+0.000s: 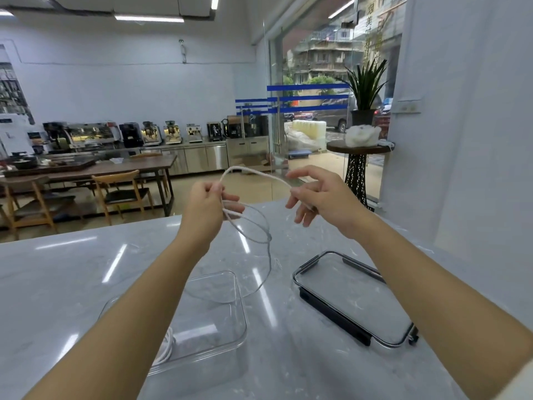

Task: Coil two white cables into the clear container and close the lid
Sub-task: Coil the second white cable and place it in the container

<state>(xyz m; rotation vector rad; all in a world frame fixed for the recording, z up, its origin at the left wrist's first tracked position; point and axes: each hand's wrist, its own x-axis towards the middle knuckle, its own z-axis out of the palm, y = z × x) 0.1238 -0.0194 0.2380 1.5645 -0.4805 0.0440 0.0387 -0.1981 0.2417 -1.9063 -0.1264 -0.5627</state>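
Observation:
A white cable [253, 173] arcs in the air between both hands, well above the counter. My left hand [206, 204] pinches its loops, which hang down in a ring toward the clear container [227, 319]. My right hand [320, 194] holds the cable's other part between thumb and fingers. The container sits open on the marble counter below my left forearm. A second white cable [166, 346] lies coiled inside it, partly hidden by my arm. The clear lid [354, 298], with dark latches, lies flat to the container's right.
The grey marble counter [72, 272] stretches wide on the left and toward me. Beyond its far edge are wooden tables, chairs and a row of coffee machines. A glass door and a small round stand with a plant are at the far right.

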